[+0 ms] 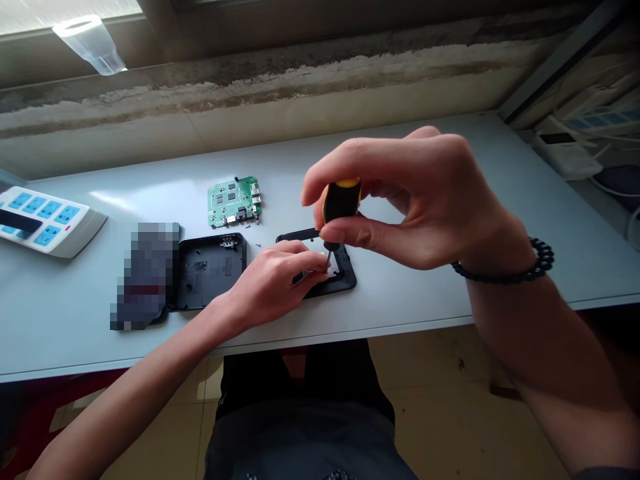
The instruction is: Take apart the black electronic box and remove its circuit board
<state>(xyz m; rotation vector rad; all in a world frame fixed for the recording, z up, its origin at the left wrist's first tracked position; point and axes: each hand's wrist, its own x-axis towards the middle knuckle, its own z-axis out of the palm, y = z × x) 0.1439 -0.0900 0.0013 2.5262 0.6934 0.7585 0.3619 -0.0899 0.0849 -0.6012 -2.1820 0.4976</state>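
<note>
My right hand (400, 200) grips a short screwdriver (343, 200) by its black and yellow handle, with the shaft pointing down. The tip meets the inside of a black plastic cover (345, 277) lying on the table. My left hand (277, 277) rests over that cover, its thumb and fingers pinched together right beside the screwdriver tip. Whatever those fingertips hold is too small to see. Left of this hand lies an open black plastic case (213, 273) with its hollow side up. Behind it is a green circuit board (234, 202), chips facing up.
A blurred dark object (145, 277) lies against the case's left side. A white power strip (50, 220) with blue sockets stands at far left. Small screws (258, 245) lie near the case and board. The table's front edge (410, 328) runs close below my hands.
</note>
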